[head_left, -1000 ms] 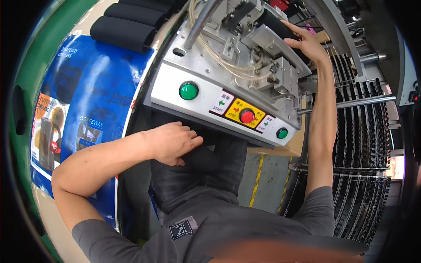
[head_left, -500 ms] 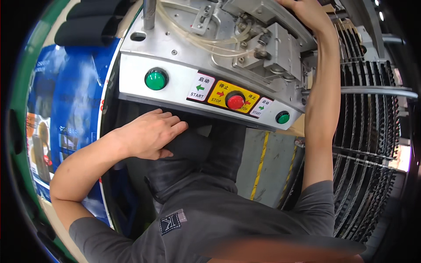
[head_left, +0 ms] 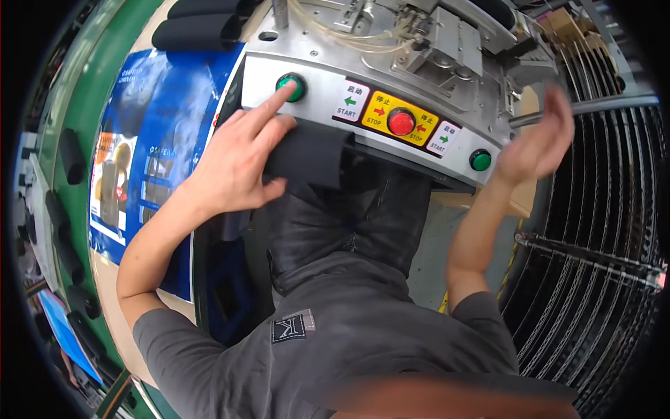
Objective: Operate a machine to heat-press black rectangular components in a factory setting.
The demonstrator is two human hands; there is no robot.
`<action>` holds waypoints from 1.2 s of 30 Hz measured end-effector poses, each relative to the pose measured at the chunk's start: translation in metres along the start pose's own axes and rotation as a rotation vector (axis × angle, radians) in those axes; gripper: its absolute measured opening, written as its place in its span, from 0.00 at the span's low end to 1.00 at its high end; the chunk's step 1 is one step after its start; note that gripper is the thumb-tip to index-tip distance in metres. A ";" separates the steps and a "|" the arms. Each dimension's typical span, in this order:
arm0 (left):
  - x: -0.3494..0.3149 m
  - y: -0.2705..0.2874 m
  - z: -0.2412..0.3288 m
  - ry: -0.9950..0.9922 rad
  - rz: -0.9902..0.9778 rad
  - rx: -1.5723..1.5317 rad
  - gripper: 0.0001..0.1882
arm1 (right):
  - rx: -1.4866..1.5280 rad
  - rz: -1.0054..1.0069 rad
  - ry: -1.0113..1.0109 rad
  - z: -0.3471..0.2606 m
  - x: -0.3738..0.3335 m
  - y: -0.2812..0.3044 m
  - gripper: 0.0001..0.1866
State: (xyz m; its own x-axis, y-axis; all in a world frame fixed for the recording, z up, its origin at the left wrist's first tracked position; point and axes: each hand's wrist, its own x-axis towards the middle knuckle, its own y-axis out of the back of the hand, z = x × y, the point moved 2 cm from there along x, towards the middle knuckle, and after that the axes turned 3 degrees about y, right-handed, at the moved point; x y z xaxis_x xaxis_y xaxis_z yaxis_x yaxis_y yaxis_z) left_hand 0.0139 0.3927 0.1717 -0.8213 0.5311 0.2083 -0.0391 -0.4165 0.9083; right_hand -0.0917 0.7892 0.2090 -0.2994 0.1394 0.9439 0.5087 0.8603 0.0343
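My left hand (head_left: 237,157) has its index finger on the left green button (head_left: 290,87) of a metal machine's white front panel (head_left: 321,77). Its thumb and other fingers are closed on a soft black sleeve-like piece (head_left: 310,155), which hangs in front of the panel above my lap. Blurred by motion, my right hand (head_left: 537,143) is in the air beside the panel's right end, near the right green button (head_left: 481,160) and apart from it. Its fingers look stretched out, with nothing visible in them. Between the green buttons sits a red button (head_left: 401,121).
On the machine's top plate are metal blocks (head_left: 450,45) and clear hoses (head_left: 349,35). More black sleeves (head_left: 195,31) lie at the far left beyond a blue printed sheet (head_left: 157,119). A grey bar (head_left: 593,106) and wire racks (head_left: 593,181) stand at the right.
My left hand has moved up from below the panel, and its index finger is now on the green button. My right hand has come back from the machine's far side toward the panel's right end.
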 end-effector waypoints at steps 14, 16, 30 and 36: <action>-0.014 -0.019 -0.043 -0.125 0.485 0.233 0.41 | 0.418 -0.606 -0.246 -0.079 -0.192 -0.055 0.06; -0.014 -0.017 -0.042 -0.125 0.528 0.249 0.40 | 0.423 -0.709 -0.356 -0.071 -0.237 -0.072 0.07; -0.017 -0.001 -0.080 0.656 0.549 -1.900 0.35 | 0.135 -1.662 -1.010 -0.002 -0.402 -0.086 0.20; -0.012 0.030 -0.092 0.626 0.684 -1.744 0.38 | 0.150 -1.681 -0.961 -0.005 -0.396 -0.087 0.22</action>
State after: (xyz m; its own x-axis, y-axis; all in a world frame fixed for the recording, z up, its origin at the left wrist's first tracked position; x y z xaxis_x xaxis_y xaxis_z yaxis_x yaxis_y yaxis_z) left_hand -0.0299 0.3066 0.1632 -0.9747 -0.1315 -0.1808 0.2165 -0.7566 -0.6170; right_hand -0.0137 0.6567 -0.1663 -0.6292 -0.6066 -0.4859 -0.7701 0.4019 0.4954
